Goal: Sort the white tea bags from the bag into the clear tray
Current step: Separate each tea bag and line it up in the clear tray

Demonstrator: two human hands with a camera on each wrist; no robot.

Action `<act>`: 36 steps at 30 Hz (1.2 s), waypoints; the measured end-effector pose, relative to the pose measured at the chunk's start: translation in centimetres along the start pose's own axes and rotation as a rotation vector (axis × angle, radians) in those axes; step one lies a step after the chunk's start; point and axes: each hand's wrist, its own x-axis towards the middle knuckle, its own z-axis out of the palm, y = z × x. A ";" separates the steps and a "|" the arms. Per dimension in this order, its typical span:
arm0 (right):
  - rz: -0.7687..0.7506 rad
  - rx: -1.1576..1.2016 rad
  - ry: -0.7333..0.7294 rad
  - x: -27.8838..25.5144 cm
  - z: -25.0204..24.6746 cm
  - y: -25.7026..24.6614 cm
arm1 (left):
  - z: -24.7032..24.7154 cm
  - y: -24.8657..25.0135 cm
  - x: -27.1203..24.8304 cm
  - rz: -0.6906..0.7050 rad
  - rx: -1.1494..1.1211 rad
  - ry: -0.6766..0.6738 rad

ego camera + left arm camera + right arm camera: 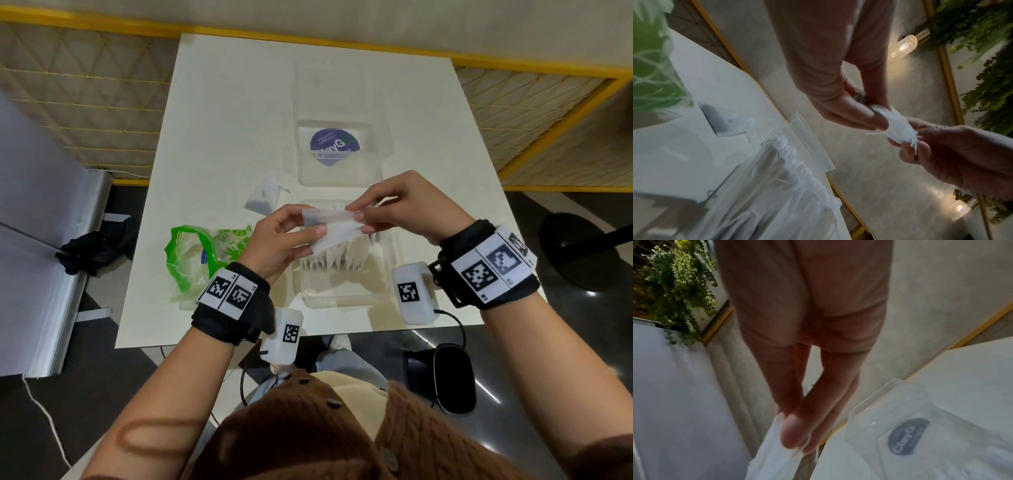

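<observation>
A flat white tea bag (337, 229) hangs over the clear tray (329, 298), held by both hands. My left hand (310, 222) pinches its left end and my right hand (356, 212) pinches its right end. Several white tea bags (339, 262) stand upright in the tray. The green-printed plastic bag (195, 253) lies open on the table left of my left wrist. In the left wrist view the left hand (877, 123) and right hand (908, 144) both pinch the tea bag (898, 128). The right wrist view shows my right hand (795, 438) pinching the tea bag (772, 462).
A pyramid tea bag (262, 197) with dark contents lies on the white table (219, 137), left of the tray's far end. A clear lid with a blue round sticker (335, 145) sits behind the tray. A grey seat (41, 222) stands to the left of the table.
</observation>
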 end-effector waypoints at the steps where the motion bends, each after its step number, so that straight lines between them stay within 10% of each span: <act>1: 0.015 -0.008 0.012 -0.1 -0.3 0.2 | 0.1 -0.1 0.1 -0.011 -0.005 -0.008; 7: 0.191 -0.144 0.142 -0.7 -3.0 1.9 | 0.5 -1.2 0.7 -0.056 0.130 -0.054; 18: 0.393 -0.767 0.068 3.9 0.3 6.6 | 1.2 -2.6 1.7 0.238 1.031 -0.006; 36: 0.424 -0.551 -0.105 4.2 0.5 7.6 | -1.4 -3.5 1.7 0.024 0.923 0.196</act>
